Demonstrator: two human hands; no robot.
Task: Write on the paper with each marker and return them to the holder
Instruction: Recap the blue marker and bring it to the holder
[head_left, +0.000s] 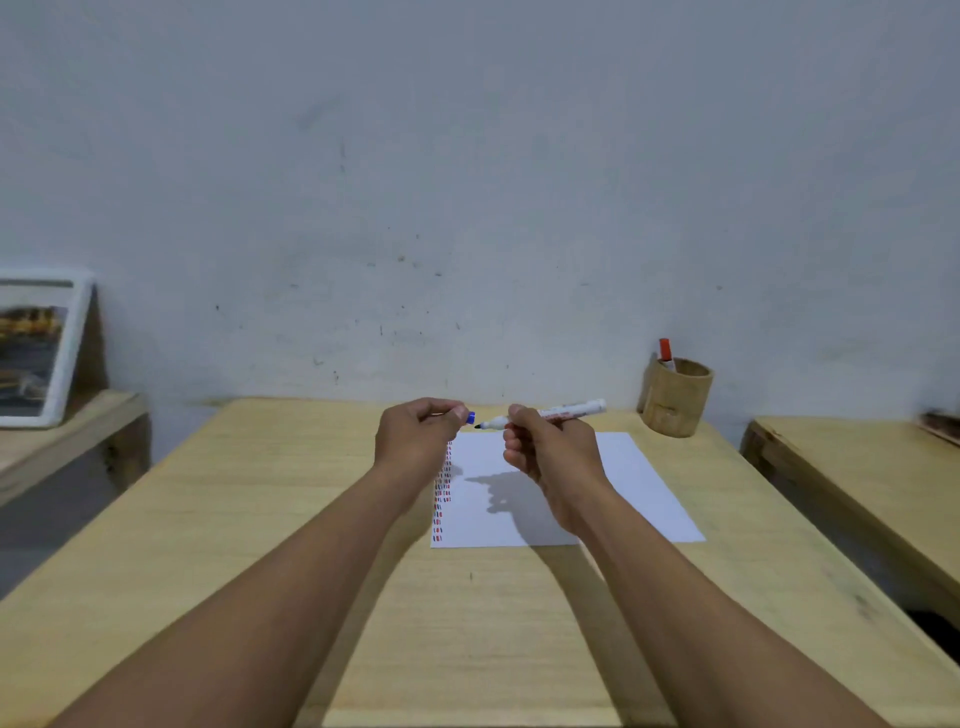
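Here right hand (545, 447) pinches uncapped marker (550, 413); left hand (415, 434) pinches blue cap (470, 418) just beside tip.

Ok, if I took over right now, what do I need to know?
Left hand: pinching the blue cap.
Right hand: holding the uncapped marker, tip facing the cap, both raised above the paper.
Holder: at the table's far right, red marker inside.
Done: red and blue dashes down the paper's left edge.
Left: whether this marker has written yet cannot be told; cap it and return it to the holder.
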